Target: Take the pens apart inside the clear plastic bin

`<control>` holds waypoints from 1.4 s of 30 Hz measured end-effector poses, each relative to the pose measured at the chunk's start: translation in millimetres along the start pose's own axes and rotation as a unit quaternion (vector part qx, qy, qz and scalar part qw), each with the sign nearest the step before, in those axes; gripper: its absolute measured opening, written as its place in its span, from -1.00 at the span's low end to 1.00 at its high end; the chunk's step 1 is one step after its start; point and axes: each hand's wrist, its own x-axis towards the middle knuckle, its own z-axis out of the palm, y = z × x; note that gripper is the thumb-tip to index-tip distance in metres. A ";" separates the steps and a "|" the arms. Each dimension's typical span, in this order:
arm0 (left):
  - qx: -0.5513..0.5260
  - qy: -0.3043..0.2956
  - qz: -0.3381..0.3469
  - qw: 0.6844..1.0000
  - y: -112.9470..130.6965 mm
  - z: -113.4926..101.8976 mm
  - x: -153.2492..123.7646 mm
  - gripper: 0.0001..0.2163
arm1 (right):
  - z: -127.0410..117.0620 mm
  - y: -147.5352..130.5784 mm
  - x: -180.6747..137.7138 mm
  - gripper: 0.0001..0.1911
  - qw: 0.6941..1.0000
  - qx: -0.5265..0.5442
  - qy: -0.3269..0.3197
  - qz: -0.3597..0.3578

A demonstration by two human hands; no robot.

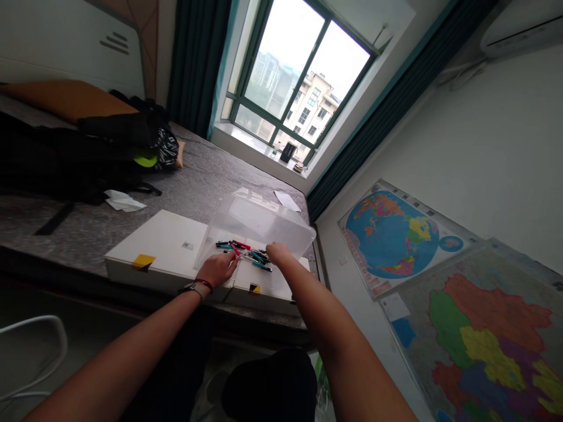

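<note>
A loose pile of pens (251, 254) in black, red, teal and white lies on white boxes, in front of a clear plastic bin (259, 217) tipped on its side with its opening toward me. My left hand (219, 269), with a red cord and a watch at the wrist, is at the pile's left edge. Its fingers are pinched at the end of a red pen (235, 250). At the right end of the pile, my right hand (278, 253) has its fingers curled closed. Whatever is in them is hidden from this angle.
A white box (153, 240) with a yellow-and-black sticker extends left. Behind it are crumpled paper (124, 201) and a black bag (101, 152) on the grey mattress (211, 164). A white sheet (287, 201) lies beyond the bin. Maps (396, 228) hang on the right wall.
</note>
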 end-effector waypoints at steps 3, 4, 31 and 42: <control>0.002 -0.003 -0.015 1.000 -0.3 0.7 0.1 -0.58 | -1.4 6.1 -0.4 -0.69 1.000 0.004 -0.007 -0.027; 0.002 -0.004 -0.021 1.000 -0.5 1.3 0.1 -0.58 | -0.9 6.5 -0.4 -0.70 0.999 0.011 -0.007 -0.037; -0.018 -0.011 -0.031 0.999 -0.8 3.7 0.7 -0.62 | 30.9 -12.8 16.0 -0.75 0.983 0.118 0.137 -0.026; -0.015 -0.003 -0.035 0.999 -0.9 5.9 0.3 -0.61 | 47.2 -22.7 -5.6 -0.68 0.484 0.851 0.202 0.037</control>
